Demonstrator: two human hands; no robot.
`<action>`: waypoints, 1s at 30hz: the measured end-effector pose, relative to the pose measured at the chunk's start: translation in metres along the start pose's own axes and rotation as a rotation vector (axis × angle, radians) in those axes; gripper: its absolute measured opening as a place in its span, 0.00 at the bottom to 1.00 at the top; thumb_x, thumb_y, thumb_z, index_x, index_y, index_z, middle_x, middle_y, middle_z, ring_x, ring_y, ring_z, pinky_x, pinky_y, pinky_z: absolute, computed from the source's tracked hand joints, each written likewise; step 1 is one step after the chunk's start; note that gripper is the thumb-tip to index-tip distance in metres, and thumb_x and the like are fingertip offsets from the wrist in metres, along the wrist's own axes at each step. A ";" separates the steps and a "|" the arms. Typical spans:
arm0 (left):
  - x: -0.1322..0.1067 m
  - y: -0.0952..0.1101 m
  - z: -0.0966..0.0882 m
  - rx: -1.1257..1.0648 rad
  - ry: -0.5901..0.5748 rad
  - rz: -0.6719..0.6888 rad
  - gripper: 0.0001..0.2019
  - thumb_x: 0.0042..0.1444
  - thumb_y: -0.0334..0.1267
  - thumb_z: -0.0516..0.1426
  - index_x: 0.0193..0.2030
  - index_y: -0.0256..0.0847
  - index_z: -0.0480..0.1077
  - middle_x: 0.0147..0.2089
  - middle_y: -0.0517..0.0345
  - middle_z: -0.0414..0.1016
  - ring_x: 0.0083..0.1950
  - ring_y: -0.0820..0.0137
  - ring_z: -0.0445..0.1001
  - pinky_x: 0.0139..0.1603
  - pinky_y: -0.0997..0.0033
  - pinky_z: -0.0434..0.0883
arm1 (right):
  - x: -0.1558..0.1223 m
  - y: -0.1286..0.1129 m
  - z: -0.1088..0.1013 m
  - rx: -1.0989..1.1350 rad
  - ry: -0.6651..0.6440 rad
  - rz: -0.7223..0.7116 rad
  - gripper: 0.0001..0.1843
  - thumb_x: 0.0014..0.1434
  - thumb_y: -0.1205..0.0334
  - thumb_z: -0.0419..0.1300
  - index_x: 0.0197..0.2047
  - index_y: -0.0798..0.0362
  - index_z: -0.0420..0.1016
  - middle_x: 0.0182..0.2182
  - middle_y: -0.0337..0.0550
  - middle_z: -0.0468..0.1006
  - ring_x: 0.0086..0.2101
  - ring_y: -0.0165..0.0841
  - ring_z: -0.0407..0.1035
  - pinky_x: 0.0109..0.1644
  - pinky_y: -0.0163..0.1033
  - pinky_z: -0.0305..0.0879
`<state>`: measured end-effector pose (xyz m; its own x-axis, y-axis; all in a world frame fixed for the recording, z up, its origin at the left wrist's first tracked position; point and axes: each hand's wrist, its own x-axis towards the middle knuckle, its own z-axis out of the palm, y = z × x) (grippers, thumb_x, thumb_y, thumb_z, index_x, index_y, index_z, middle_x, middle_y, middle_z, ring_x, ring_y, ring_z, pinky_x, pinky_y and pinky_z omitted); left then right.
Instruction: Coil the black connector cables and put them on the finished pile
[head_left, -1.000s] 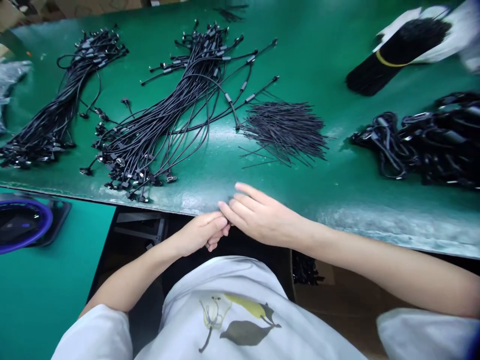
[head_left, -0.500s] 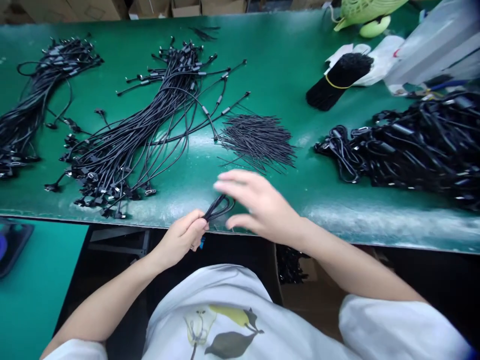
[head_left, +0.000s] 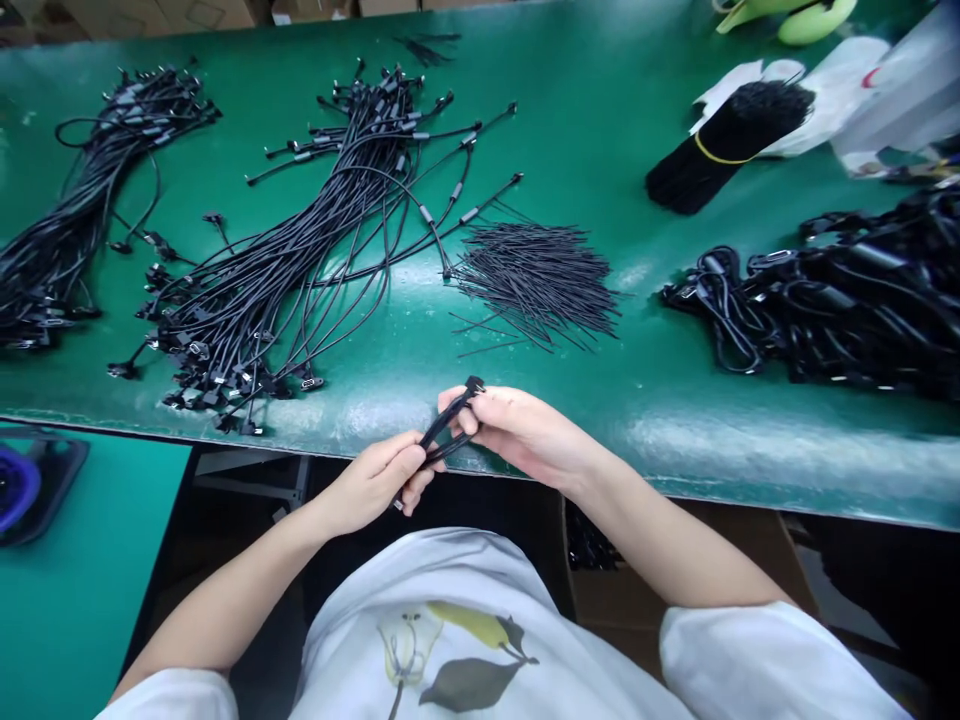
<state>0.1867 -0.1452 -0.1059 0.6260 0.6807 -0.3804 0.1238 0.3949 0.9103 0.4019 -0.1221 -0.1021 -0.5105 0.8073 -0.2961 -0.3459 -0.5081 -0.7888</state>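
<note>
A black cable (head_left: 442,425), folded into loops, is held between my two hands over the table's front edge. My left hand (head_left: 386,475) is closed around its lower part. With the fingers of my right hand (head_left: 510,425) I grip the upper end, where a black connector sticks up. Beyond my hands lies a loose pile of thin black ties (head_left: 540,280). Up and to the left, a spread bundle of unfolded black cables (head_left: 300,240) with connectors at both ends rests on the green table (head_left: 585,400).
Another cable bundle (head_left: 97,190) lies far left. On the right are a heap of folded cables (head_left: 832,300) and a black bundle of ties (head_left: 727,150) with a yellow band. White plastic (head_left: 855,90) lies behind it. A lower green surface (head_left: 90,600) holds a purple round object (head_left: 19,490).
My right hand was open and moving beside the loops; now it is closed on the cable's upper end. A connector now shows at the top. The view has shifted slightly.
</note>
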 end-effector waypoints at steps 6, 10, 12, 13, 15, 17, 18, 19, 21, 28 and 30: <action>-0.010 -0.001 -0.008 0.026 -0.128 -0.024 0.16 0.66 0.50 0.50 0.41 0.36 0.65 0.25 0.66 0.59 0.23 0.79 0.61 0.25 0.76 0.62 | -0.017 -0.009 0.002 0.062 0.047 0.085 0.26 0.52 0.38 0.65 0.35 0.56 0.75 0.26 0.37 0.68 0.30 0.28 0.67 0.40 0.37 0.70; -0.010 -0.010 -0.009 -0.147 -0.132 -0.037 0.17 0.66 0.50 0.49 0.44 0.36 0.66 0.25 0.67 0.55 0.22 0.79 0.57 0.22 0.77 0.60 | -0.019 -0.011 0.001 0.015 -0.034 0.091 0.29 0.48 0.36 0.66 0.35 0.56 0.73 0.29 0.39 0.69 0.30 0.28 0.67 0.36 0.35 0.71; -0.008 -0.013 -0.007 -0.202 -0.150 -0.034 0.18 0.66 0.50 0.50 0.46 0.35 0.68 0.26 0.66 0.55 0.23 0.79 0.56 0.23 0.77 0.59 | -0.016 -0.010 0.001 -0.005 -0.044 0.091 0.30 0.49 0.35 0.65 0.36 0.56 0.72 0.28 0.37 0.67 0.30 0.29 0.69 0.33 0.34 0.71; -0.006 -0.014 -0.005 -0.217 -0.168 -0.034 0.19 0.66 0.51 0.50 0.47 0.34 0.69 0.26 0.65 0.56 0.23 0.79 0.56 0.23 0.77 0.60 | -0.015 -0.010 0.002 -0.021 -0.031 0.086 0.29 0.51 0.36 0.64 0.36 0.57 0.72 0.27 0.36 0.66 0.30 0.29 0.69 0.32 0.33 0.70; -0.004 -0.014 -0.001 -0.241 -0.193 -0.042 0.21 0.65 0.52 0.51 0.49 0.33 0.70 0.28 0.63 0.57 0.25 0.78 0.58 0.25 0.76 0.62 | -0.011 -0.009 0.002 -0.056 0.010 0.084 0.26 0.54 0.39 0.63 0.35 0.57 0.72 0.25 0.36 0.66 0.28 0.28 0.69 0.29 0.31 0.68; -0.002 -0.013 0.004 -0.287 -0.155 -0.059 0.21 0.63 0.52 0.53 0.48 0.33 0.71 0.27 0.64 0.57 0.25 0.78 0.57 0.25 0.77 0.63 | -0.007 -0.008 0.000 -0.068 0.048 0.084 0.24 0.56 0.41 0.63 0.34 0.57 0.72 0.24 0.37 0.67 0.25 0.26 0.67 0.26 0.31 0.66; 0.000 -0.012 0.006 -0.327 -0.111 -0.069 0.21 0.62 0.52 0.54 0.46 0.33 0.71 0.26 0.65 0.56 0.24 0.78 0.56 0.23 0.77 0.63 | -0.005 -0.008 -0.001 -0.067 0.062 0.075 0.23 0.56 0.42 0.63 0.34 0.57 0.72 0.26 0.38 0.69 0.26 0.26 0.66 0.27 0.31 0.67; 0.001 -0.011 0.008 -0.378 -0.054 -0.075 0.19 0.61 0.52 0.56 0.44 0.34 0.71 0.25 0.66 0.55 0.23 0.79 0.54 0.21 0.79 0.62 | -0.003 -0.007 -0.003 -0.069 0.072 0.053 0.23 0.56 0.42 0.63 0.35 0.57 0.72 0.28 0.40 0.71 0.28 0.27 0.68 0.28 0.32 0.69; 0.005 -0.009 0.011 -0.491 0.073 -0.068 0.17 0.59 0.50 0.58 0.39 0.35 0.70 0.24 0.67 0.54 0.21 0.80 0.52 0.19 0.81 0.59 | 0.000 -0.004 -0.005 -0.119 0.101 -0.044 0.24 0.58 0.40 0.60 0.43 0.55 0.73 0.38 0.44 0.74 0.35 0.30 0.71 0.33 0.35 0.72; 0.018 -0.004 0.009 -0.742 0.269 -0.013 0.16 0.57 0.49 0.61 0.35 0.35 0.68 0.23 0.69 0.51 0.20 0.82 0.51 0.20 0.84 0.58 | -0.005 0.019 0.004 -0.907 0.191 -0.483 0.18 0.66 0.54 0.54 0.57 0.50 0.66 0.54 0.51 0.71 0.45 0.35 0.72 0.47 0.43 0.72; 0.019 -0.008 0.008 -0.674 0.240 -0.032 0.18 0.58 0.51 0.59 0.35 0.35 0.68 0.23 0.70 0.51 0.20 0.82 0.50 0.19 0.84 0.58 | -0.003 0.021 0.006 -1.266 0.164 -0.737 0.20 0.67 0.54 0.54 0.60 0.48 0.63 0.58 0.52 0.68 0.53 0.39 0.68 0.57 0.51 0.65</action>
<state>0.2039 -0.1407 -0.1185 0.4340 0.7488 -0.5009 -0.4117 0.6594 0.6290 0.3911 -0.1368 -0.1142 -0.4056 0.8295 0.3838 0.4654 0.5489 -0.6944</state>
